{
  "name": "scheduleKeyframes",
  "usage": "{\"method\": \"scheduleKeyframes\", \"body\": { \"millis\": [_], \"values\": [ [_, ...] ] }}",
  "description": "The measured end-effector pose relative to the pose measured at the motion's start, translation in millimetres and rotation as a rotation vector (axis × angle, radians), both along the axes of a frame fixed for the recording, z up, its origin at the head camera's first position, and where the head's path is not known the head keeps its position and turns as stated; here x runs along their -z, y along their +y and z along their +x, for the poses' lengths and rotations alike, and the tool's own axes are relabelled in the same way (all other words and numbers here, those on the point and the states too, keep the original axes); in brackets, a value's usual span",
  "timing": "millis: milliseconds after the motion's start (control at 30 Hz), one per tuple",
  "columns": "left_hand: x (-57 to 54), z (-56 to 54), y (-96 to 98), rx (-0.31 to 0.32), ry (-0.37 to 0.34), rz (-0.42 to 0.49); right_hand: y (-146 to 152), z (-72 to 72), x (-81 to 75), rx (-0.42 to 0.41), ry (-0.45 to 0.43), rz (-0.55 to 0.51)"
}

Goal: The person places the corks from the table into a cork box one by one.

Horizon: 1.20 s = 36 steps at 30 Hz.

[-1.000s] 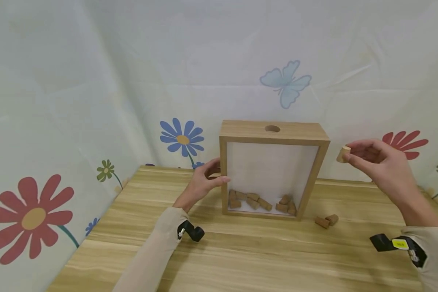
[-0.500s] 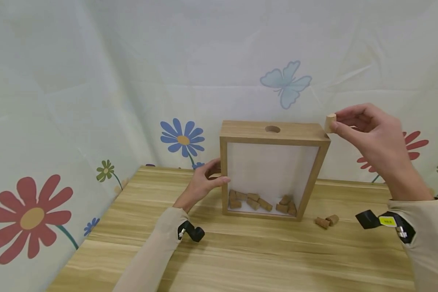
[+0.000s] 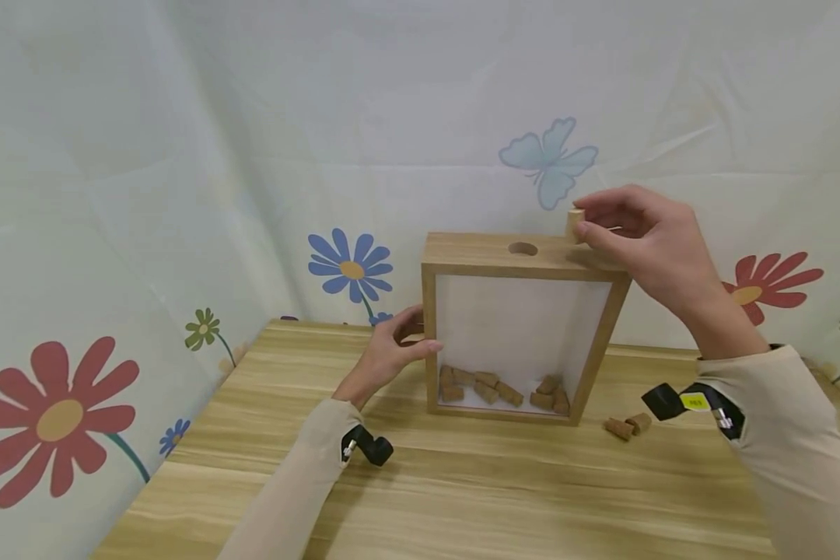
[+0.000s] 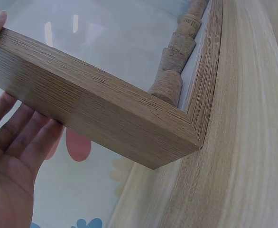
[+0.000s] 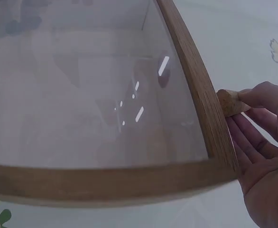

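A wooden shadow box [image 3: 431,342] with a clear front stands upright on the table, a round hole [image 3: 523,249] in its top. My left hand [image 3: 385,354] grips its left side, thumb on the front edge and fingers around behind. The left wrist view shows that thumb and the fingers on opposite faces of the frame [image 4: 96,95]. Between thumb and fingertips, my right hand [image 3: 654,237] pinches a cork [image 3: 575,224] close over the top, right of the hole. That cork [image 5: 230,103] appears beside the frame's edge in the right wrist view.
Inside the box, several corks [image 3: 486,386] lie along the bottom. A few loose corks [image 3: 619,428] rest on the wood-grain table [image 3: 504,490], right of the box. Behind stands a pale backdrop [image 3: 392,117] printed with flowers and a butterfly.
My right hand has carried the cork up and to the left, from beyond the box's right side to over its top. My left hand and the box have stayed put.
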State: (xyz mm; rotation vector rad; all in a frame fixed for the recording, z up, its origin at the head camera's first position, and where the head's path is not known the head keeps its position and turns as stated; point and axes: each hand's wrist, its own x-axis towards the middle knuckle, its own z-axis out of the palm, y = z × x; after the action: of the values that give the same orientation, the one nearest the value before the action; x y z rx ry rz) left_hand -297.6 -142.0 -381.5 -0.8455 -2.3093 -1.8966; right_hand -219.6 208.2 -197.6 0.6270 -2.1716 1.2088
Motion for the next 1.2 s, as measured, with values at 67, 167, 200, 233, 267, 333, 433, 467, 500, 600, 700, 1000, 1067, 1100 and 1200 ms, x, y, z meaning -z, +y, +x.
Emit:
{"method": "scheduleKeyframes", "body": {
  "millis": [67,167,200,233,267,333,433,467,500,600,700,1000,1067,1100,1200],
  "values": [
    [0.4,0.0,0.1,0.003,0.001,0.004,-7,-2.7,0.0,-0.014,0.000,0.018],
    [0.4,0.0,0.5,0.009,0.005,0.009,-16,-6.0,0.3,-0.027,0.010,0.053],
    [0.2,0.1,0.5,0.010,0.006,0.009,-19,-6.6,0.3,-0.034,0.012,0.063],
    [-0.1,0.1,0.6,0.010,0.007,0.010,-22,-7.3,0.1,-0.041,0.011,0.068],
    [-0.2,0.2,0.6,0.010,0.009,0.010,-25,-7.8,0.0,-0.048,0.011,0.074],
    [-0.6,0.4,0.3,0.006,0.010,0.007,-30,-8.8,0.1,-0.056,0.015,0.094],
    [-1.1,0.7,-0.6,-0.001,0.006,-0.002,-36,-9.8,0.8,-0.058,0.023,0.132],
    [-1.3,0.8,-0.8,-0.001,0.005,-0.004,-38,-10.1,1.3,-0.053,0.031,0.150],
    [-1.6,0.9,-1.1,-0.002,0.004,-0.007,-39,-10.4,1.7,-0.047,0.039,0.162],
    [-2.4,0.7,-1.7,-0.002,0.007,-0.008,-42,-11.3,2.6,-0.038,0.063,0.179],
    [-2.8,0.7,-2.2,-0.003,0.009,-0.004,-43,-12.1,3.1,-0.029,0.087,0.183],
    [-2.2,0.8,-3.9,-0.002,0.001,-0.003,-49,-13.9,4.0,-0.018,0.108,0.217],
    [-2.0,0.5,-4.1,0.000,0.001,-0.001,-49,-13.9,4.7,-0.022,0.114,0.230],
    [-1.8,0.3,-4.0,0.001,0.001,0.000,-49,-14.0,5.1,-0.025,0.118,0.235],
    [-1.6,0.7,-3.6,0.002,0.000,-0.003,-48,-13.5,6.4,-0.026,0.137,0.256]
  ]
}}
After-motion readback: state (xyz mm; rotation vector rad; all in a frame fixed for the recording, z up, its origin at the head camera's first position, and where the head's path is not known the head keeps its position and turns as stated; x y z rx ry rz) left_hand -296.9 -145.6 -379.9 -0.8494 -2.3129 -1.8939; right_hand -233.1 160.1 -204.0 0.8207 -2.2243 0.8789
